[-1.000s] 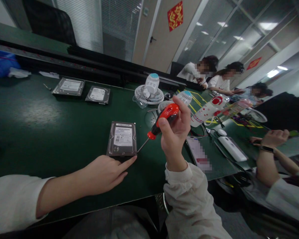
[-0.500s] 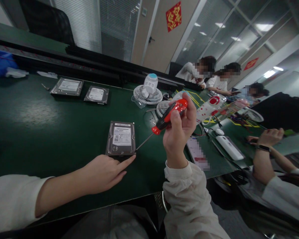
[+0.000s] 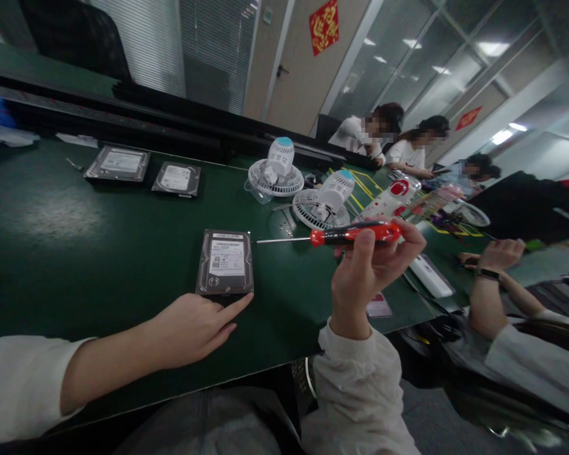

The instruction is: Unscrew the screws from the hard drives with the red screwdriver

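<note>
A hard drive (image 3: pixel 227 262) with a white label lies face up on the green table. My left hand (image 3: pixel 196 328) is at its near edge, index finger stretched out to the near right corner, thumb apart below; its other fingers are mostly hidden. My right hand (image 3: pixel 360 284) is closed around the red and black handle of a screwdriver (image 3: pixel 341 236). The shaft lies nearly level and points left, its tip close to the drive's far right corner; whether it touches, I cannot tell. A small bright screw-like spot shows at that corner.
Two more hard drives, one (image 3: pixel 118 163) and another (image 3: pixel 176 179), lie farther back left. Small white fans (image 3: pixel 277 174) stand behind, with small metal parts (image 3: pixel 286 222) near them. A phone (image 3: pixel 378 306) and a white power strip (image 3: pixel 434 276) lie right, near another person's hands (image 3: pixel 500 256).
The screwdriver tip has moved from the drive's near right corner to beside its far right corner. My right hand swung right and lower, levelling the shaft. My left hand stays at the near corner.
</note>
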Available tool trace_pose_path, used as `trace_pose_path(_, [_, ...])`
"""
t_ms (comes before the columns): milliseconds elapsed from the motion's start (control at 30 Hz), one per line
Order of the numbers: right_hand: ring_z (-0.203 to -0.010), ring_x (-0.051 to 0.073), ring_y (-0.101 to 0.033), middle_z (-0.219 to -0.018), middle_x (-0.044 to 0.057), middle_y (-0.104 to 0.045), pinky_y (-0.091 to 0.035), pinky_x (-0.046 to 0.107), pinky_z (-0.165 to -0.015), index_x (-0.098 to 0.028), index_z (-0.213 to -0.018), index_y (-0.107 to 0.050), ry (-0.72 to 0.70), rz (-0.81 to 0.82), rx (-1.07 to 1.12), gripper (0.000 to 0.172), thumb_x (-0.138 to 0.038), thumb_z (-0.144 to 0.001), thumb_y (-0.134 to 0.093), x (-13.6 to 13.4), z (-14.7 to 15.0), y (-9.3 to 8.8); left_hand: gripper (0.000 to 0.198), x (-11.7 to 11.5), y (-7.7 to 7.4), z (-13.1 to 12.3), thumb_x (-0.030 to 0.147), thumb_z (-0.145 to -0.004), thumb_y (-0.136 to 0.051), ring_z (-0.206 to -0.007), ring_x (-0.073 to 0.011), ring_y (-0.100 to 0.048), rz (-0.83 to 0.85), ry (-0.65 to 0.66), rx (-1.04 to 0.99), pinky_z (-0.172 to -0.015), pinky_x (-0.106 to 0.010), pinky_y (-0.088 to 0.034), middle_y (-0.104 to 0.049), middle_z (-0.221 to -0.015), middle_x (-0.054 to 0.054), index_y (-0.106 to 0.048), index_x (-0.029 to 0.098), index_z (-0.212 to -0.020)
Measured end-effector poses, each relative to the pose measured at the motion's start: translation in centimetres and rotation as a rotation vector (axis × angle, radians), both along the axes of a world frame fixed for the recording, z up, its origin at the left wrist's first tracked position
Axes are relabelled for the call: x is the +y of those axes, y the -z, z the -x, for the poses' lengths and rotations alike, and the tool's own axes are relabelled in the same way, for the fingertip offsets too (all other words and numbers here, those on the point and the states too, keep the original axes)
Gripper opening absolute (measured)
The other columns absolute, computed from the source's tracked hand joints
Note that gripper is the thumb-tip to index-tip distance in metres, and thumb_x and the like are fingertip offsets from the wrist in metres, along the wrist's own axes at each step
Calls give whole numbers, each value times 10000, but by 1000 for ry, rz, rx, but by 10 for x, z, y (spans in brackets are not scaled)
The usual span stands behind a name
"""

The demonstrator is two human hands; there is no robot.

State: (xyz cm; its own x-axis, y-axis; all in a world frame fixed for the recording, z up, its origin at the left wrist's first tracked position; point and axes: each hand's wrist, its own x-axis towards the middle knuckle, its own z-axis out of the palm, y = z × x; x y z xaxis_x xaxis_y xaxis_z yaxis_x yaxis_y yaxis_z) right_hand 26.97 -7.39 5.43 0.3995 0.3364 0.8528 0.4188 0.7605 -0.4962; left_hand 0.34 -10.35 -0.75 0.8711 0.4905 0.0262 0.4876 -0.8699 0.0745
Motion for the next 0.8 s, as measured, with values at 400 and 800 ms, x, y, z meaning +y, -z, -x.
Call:
trace_pose_path(400, [-830,116,-577,-939,1,-532,-502,250,-703,-224,-753,-379,473,317,-605,407,-55,-824,-743,-81,-14,61,590,1,6,-1,203,-1019,-493,-636,-228,-742,-15,31,-81,-594,-338,-571,-786,-803,-78,-406,90,-1591])
trace_pose_path(800, [-799,143,-590,-987,46,-486,-541,264,-718,-234,-836,-399,422,701,-802,263,-75,-932,-586,-82,8,75,570,2,7,-2,191,-1016,-489,-704,-251,-773,-6,21,-103,-635,-372,-610,-812,-912,-105,-435,84,-1573])
